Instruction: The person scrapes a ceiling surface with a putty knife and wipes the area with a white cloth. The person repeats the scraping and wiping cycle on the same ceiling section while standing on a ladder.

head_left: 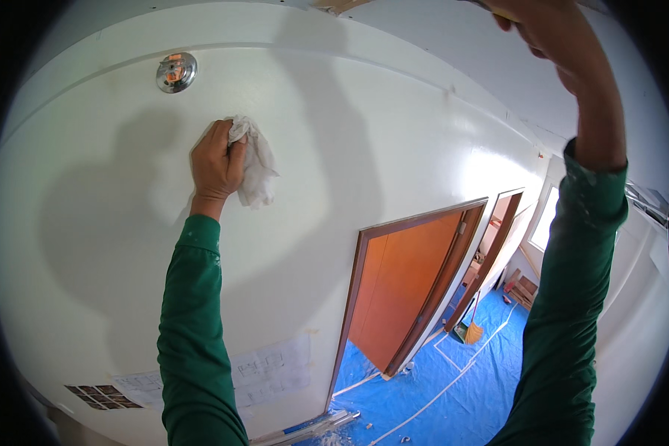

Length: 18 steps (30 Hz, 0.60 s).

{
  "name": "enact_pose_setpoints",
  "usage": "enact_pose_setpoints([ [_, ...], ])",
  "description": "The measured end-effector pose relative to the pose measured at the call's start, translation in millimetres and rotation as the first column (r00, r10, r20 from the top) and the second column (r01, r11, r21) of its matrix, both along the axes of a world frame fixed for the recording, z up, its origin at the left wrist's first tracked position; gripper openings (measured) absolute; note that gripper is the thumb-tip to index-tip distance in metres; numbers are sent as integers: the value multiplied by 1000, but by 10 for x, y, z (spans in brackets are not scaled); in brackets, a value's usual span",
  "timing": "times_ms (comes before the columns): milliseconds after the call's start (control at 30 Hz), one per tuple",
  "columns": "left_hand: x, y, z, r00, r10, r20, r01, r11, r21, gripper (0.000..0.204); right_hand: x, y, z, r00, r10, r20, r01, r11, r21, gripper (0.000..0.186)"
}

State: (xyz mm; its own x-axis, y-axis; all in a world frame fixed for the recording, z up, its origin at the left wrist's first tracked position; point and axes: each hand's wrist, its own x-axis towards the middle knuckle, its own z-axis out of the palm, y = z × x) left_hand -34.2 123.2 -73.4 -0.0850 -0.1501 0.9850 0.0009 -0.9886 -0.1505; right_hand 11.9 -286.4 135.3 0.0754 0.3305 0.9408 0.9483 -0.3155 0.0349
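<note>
My left hand [217, 165] is closed around a crumpled white rag [258, 167] and rests against the white wall [290, 245]. The rag hangs down from the fingers along the wall's surface. Up and to the left of that hand, a round chrome fixture [176, 72] with an orange middle is set in the wall. My right hand [554, 37] is raised high near the ceiling at the upper right, its fingers curled. A thin edge of something shows beside its fingers, but the picture's top edge cuts it off, so I cannot tell what it is.
An orange-brown door [405, 279] stands in a brown frame at the lower right. Blue sheeting [453, 394] covers the floor, with a broom [470, 331] and dustpan farther back. Papers [271, 368] are fixed low on the wall. Long strips [312, 427] lie at its foot.
</note>
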Motion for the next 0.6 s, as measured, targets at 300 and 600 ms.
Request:
enact_pose_setpoints([
  [300,9,9,-10,1000,17,-5,-17,1000,-12,17,72,108,-107,978,-49,203,32,996,88,25],
  [600,12,9,-15,1000,27,-13,-27,999,-41,18,-96,127,-130,987,4,160,-15,998,62,25],
])
